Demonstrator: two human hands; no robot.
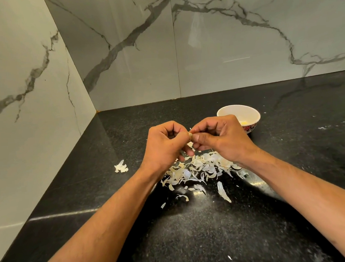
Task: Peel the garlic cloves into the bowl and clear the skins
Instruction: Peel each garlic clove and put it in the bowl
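From the head camera, you see both of your hands raised above the black counter (196,232), meeting fingertip to fingertip. Your left hand (166,143) pinches a small garlic clove (190,135) between thumb and forefinger, and your right hand (217,137) pinches at the same clove from the other side, apparently picking at its skin. Only a sliver of the clove shows between the fingers, so how much skin remains cannot be told.

Beneath your wrists lies the pile of skins (201,170), with one stray clump (121,167) off to the left and more flakes scattered toward you. The bowl (246,112) stands behind your right hand, well apart from the pile; something pale yellow sits at its bottom — likely peeled cloves.

The risks from here: the clove is small and slick once bare, so a hard tug could pop it out of your pinch and onto the counter among the skins. The skins are light — a quick sweep of a forearm may scatter them further, making the clearing harder.
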